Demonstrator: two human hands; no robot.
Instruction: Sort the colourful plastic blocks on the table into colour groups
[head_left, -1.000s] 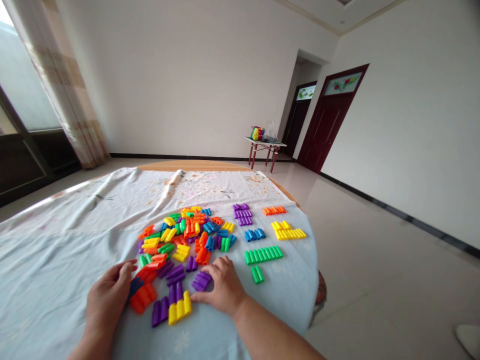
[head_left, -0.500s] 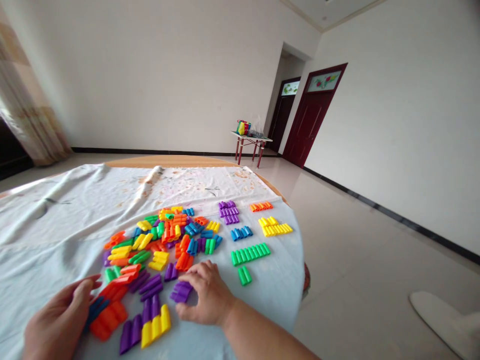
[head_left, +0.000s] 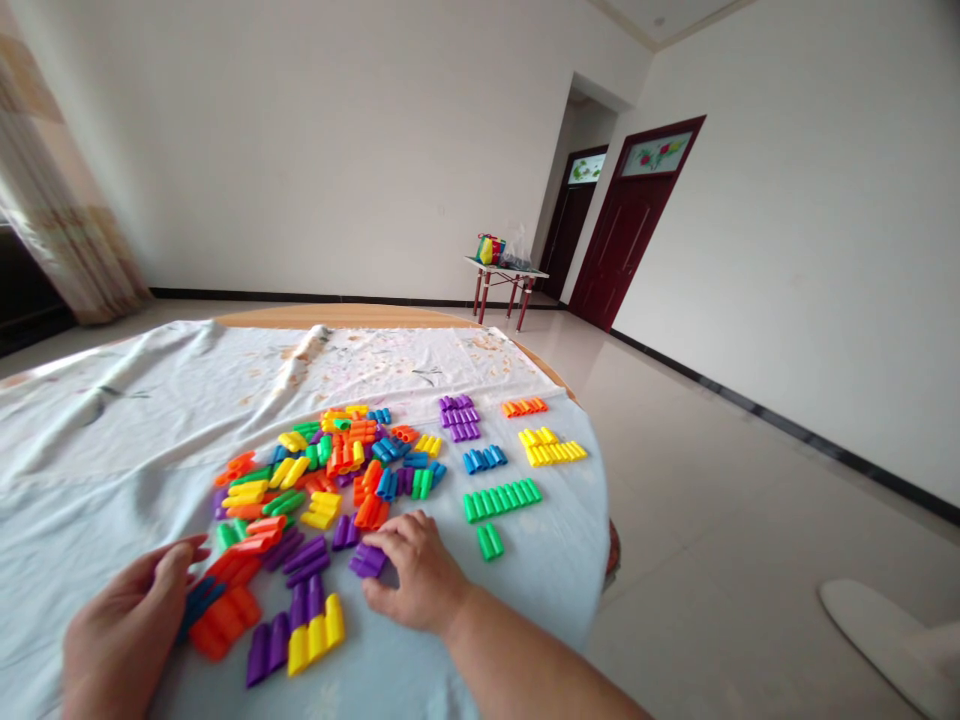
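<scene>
My right hand (head_left: 420,575) curls its fingers and thumb around a purple connected-tube toy piece (head_left: 367,561) on the table, at the near edge of a mixed pile. My left hand (head_left: 135,620) rests at the pile's near left side, its fingers stretched out beside a blue tube piece (head_left: 199,604) and an orange tube piece (head_left: 225,622); part of the blue one is hidden by the hand. Between the hands lie a yellow tube piece (head_left: 316,637), touching purple tubes, and a dark purple piece (head_left: 267,650). Beyond them spreads the pile of orange, green, yellow, blue and purple pieces.
Right of the pile, pieces lie grouped by colour: purple (head_left: 459,418), orange (head_left: 524,407), yellow (head_left: 551,448), blue (head_left: 485,459) and green (head_left: 502,499). A creased cloth (head_left: 420,365) covers the round table. A small side table (head_left: 506,268) with bags stands by the far wall.
The view has tilted slightly, shifting the table a little upward in the picture. My right hand stays around the purple piece, and my left hand keeps about the same place beside the pile.
</scene>
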